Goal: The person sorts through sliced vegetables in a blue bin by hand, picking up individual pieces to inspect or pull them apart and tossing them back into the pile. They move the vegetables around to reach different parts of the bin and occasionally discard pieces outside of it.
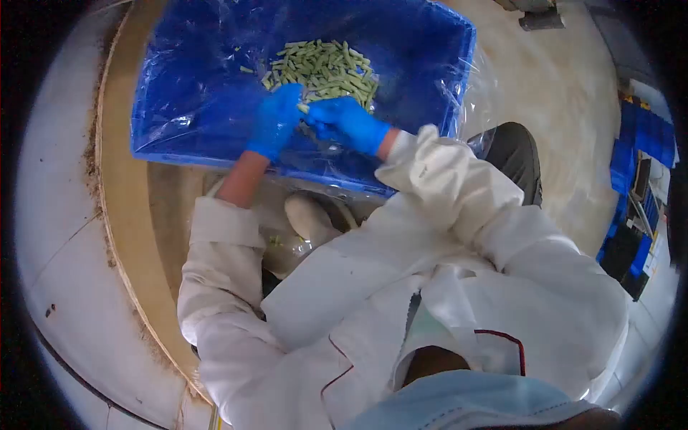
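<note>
A blue plastic crate (161,136) with a clear plastic liner (480,93) stands before me. In it lies a loose pile of cut green bean pieces (326,68), pale green and short. Over the near side of the crate are both my hands, in blue gloves and close together. My left hand (276,122) is closed, and a green bean piece (303,108) shows at its fingers, between the two hands. My right hand (347,122) has its fingers curled in beside that piece. What the right fingers hold, if anything, is hidden.
My boot (308,218) is below the crate's near edge, and my dark-trousered knee (512,158) is to its right. Blue crates (634,165) are stacked at the far right. White tiles (61,215) run along the left.
</note>
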Available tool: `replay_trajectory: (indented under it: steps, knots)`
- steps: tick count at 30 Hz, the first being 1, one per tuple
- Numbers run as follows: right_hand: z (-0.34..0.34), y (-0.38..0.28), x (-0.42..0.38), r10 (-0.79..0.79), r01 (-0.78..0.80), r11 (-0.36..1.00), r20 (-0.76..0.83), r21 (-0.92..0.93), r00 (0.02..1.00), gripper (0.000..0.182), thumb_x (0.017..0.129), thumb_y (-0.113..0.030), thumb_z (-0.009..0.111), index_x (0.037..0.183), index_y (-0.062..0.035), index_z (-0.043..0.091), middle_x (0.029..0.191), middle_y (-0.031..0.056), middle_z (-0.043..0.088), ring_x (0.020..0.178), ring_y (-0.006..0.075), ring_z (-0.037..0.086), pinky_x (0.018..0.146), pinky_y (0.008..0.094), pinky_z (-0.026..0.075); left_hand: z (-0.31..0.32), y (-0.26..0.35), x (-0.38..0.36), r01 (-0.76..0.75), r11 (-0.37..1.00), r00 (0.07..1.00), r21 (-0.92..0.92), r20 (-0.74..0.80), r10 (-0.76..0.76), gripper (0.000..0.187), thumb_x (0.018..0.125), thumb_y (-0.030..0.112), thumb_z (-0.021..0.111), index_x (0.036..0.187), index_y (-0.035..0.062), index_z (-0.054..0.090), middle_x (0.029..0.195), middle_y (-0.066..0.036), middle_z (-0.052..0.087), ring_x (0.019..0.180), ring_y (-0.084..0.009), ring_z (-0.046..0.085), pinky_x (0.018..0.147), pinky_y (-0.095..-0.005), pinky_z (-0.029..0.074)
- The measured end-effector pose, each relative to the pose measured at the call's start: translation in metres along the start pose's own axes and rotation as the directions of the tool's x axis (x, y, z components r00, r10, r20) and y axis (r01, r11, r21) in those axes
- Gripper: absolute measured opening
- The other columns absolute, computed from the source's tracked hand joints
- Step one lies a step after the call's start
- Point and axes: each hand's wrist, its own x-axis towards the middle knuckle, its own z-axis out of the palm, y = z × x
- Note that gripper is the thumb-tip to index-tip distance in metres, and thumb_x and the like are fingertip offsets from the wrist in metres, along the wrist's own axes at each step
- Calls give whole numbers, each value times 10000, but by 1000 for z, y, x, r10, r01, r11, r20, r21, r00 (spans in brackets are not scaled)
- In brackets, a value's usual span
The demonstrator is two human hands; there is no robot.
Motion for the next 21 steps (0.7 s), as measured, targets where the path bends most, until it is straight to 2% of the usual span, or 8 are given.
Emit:
replay_trajectory:
  steps: [2,8,11,12,13,14,18,21]
  knots:
    - [17,12,27,7,-19,911,30,413,1000,192,842,-208,610,810,-25,661,652,18,576,570,82,482,527,231,399,-4,2,-1,110,993,956,-31,-270,-115,239,879,193,458,1015,35,575,855,-159,630,756,-291,618,649,-356,474]
    - [77,18,8,-347,234,871,-202,-433,916,203,817,-201,592,769,-15,655,684,76,614,561,160,544,503,296,423,-52,3,45,449,693,870,564,-454,-194,256,884,218,482,1010,47,625,741,-153,627,692,-232,619,580,-342,455]
    - [2,48,63,-493,113,-80,137,-990,859,129,742,-97,556,751,1,639,799,198,634,613,313,601,532,378,464,-85,-30,49,256,960,795,116,-590,-141,241,874,220,509,959,45,651,643,-100,604,607,-173,587,529,-315,432]
    - [-45,62,88,-585,29,61,-12,-998,811,150,757,-130,506,746,-20,608,748,200,601,696,325,591,613,445,463,-98,-22,46,309,947,790,-86,-530,-307,238,871,221,516,949,44,655,631,-84,594,594,-158,573,531,-299,431]
    - [-64,45,97,-512,-59,722,-590,-689,625,150,740,-161,538,786,-34,604,769,195,603,717,339,587,621,444,461,-105,-18,42,363,888,775,-282,-437,-456,235,868,221,523,938,42,659,619,-68,585,581,-142,558,532,-283,429]
    - [-113,65,131,-430,-131,726,-594,-675,680,202,715,-185,583,859,-50,624,871,191,620,780,350,595,674,437,472,-106,-19,39,349,858,774,-377,-401,-491,273,841,264,585,914,11,659,665,-17,582,591,-99,513,557,-249,423]
    - [-171,97,185,-478,-295,418,-484,-859,733,261,752,-236,563,878,-17,631,889,205,624,784,352,607,671,422,479,-82,-5,33,321,923,839,-212,-388,-381,302,737,269,710,873,3,663,725,-32,615,648,-96,538,606,-254,443]
    - [-240,167,260,-392,-232,-236,-126,-944,911,275,834,-306,509,891,-78,652,845,160,638,716,307,601,677,393,480,-78,-22,29,237,970,882,-61,-406,-241,236,762,202,688,913,23,670,821,-44,645,727,-86,552,670,-227,437]
